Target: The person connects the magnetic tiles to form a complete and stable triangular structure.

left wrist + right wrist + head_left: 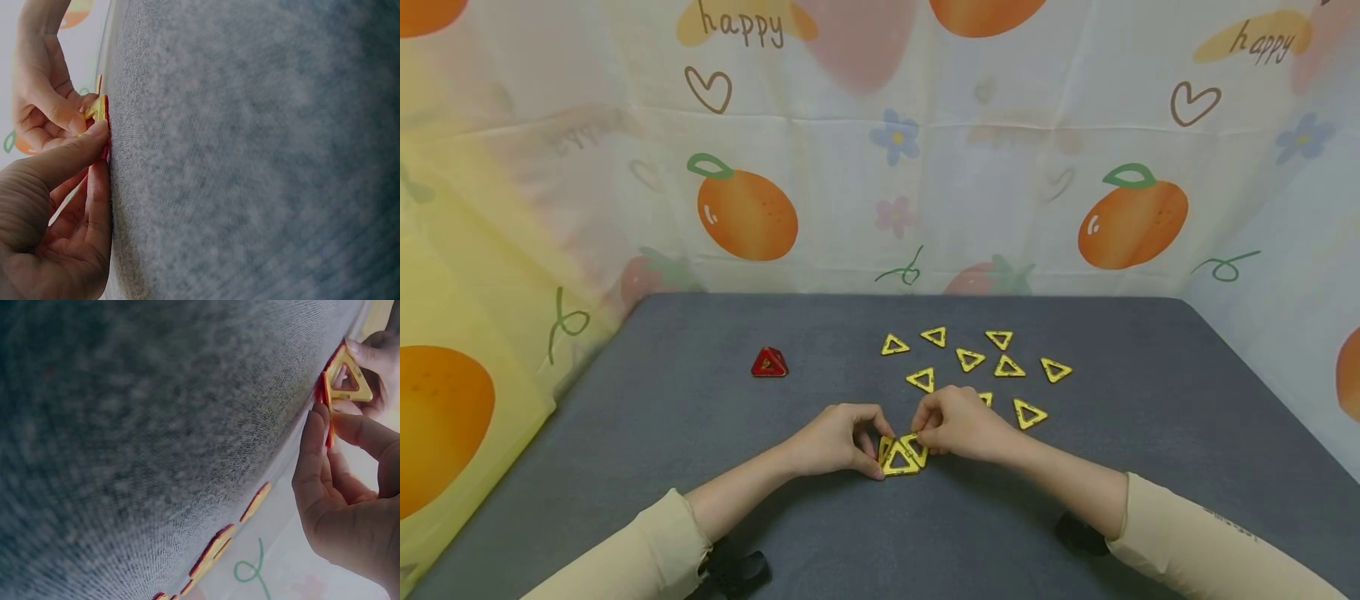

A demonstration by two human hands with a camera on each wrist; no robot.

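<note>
Several yellow triangular tiles with open centres are joined in front of me in the head view. The front tile point(901, 472) faces me, with one tile point(882, 457) at its left and another point(918, 461) at its right. My left hand point(838, 440) pinches the left side of this group between thumb and fingers. On the right-hand tile, my right hand point(966, 425) has its thumb and fingertips pinched. In the right wrist view, a yellow tile point(359, 395) stands raised, and the tile edges show red. The fingers partly hide how the tiles meet.
Several loose yellow triangular tiles point(1009, 367) lie flat on the dark grey table point(662, 417) beyond my right hand. A small red pyramid point(769, 363) stands back left. Behind the table hangs a fruit-printed cloth point(835, 192).
</note>
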